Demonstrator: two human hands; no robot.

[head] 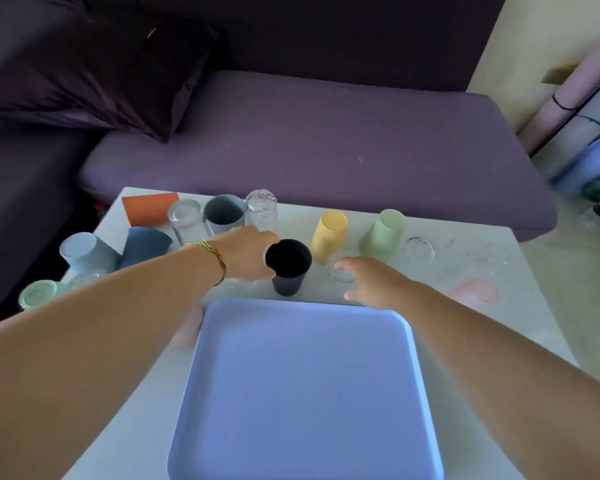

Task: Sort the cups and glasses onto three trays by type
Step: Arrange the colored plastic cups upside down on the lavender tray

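A purple sofa (326, 140) fills the area beyond both of your hands. The white bench (499, 323) carries everything else. A blue tray (305, 393) lies between your forearms, nearer to you than either hand, with nothing on it.

Your left hand (246, 254) touches the left side of a dark upright cup (289, 268), thumb near its base and fingers toward the rim; a full grasp cannot be confirmed. A coloured thread bracelet (215, 258) circles that wrist.

Your right hand (374, 282) is released, fingers spread, fingertips at a low clear glass (340, 268) just beyond them.

Beyond your right hand, a yellow cup (329, 233) and a green cup (383, 233) stand upside down. To its right lie further clear glass pieces (420, 251), too faint to tell apart.

Beyond your left hand stand a tall clear glass (262, 209), a grey cup (224, 214), a second clear glass (186, 220) and an orange cup (149, 209) on its side. Left of that hand sit a dark blue cup (144, 245), a pale blue cup (84, 252) and a mint cup (37, 294).
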